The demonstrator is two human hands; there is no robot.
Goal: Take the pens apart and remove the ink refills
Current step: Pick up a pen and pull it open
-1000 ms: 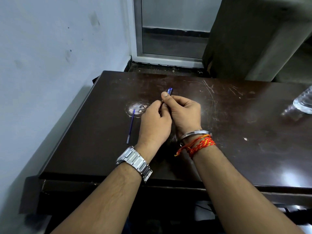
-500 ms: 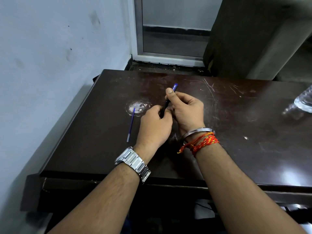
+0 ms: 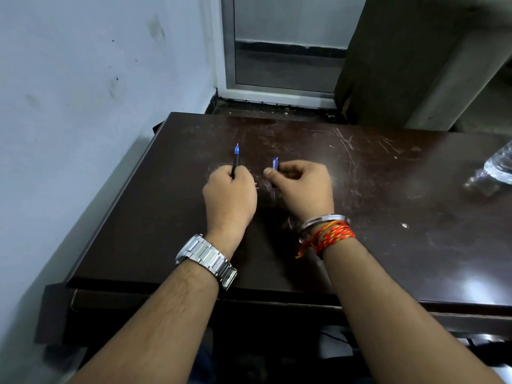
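My left hand (image 3: 230, 198) grips a dark pen body (image 3: 235, 162) whose blue tip points away from me, above the dark brown table (image 3: 388, 206). Next to it, my right hand (image 3: 302, 189) pinches a short blue pen piece (image 3: 275, 163), probably the cap, between thumb and fingers. The two parts are separate, a hand's width apart. No loose ink refill shows on the table.
A clear plastic bottle (image 3: 498, 167) lies at the table's right edge. A pale wall (image 3: 83, 106) runs close along the left side. Beyond the far edge are a framed glass panel (image 3: 282, 51) and a dark cabinet (image 3: 401, 65).
The hands have drawn apart, separating the pen: the left keeps the body, the right keeps the blue end piece. The blue refill seen left of the hands is no longer in sight.
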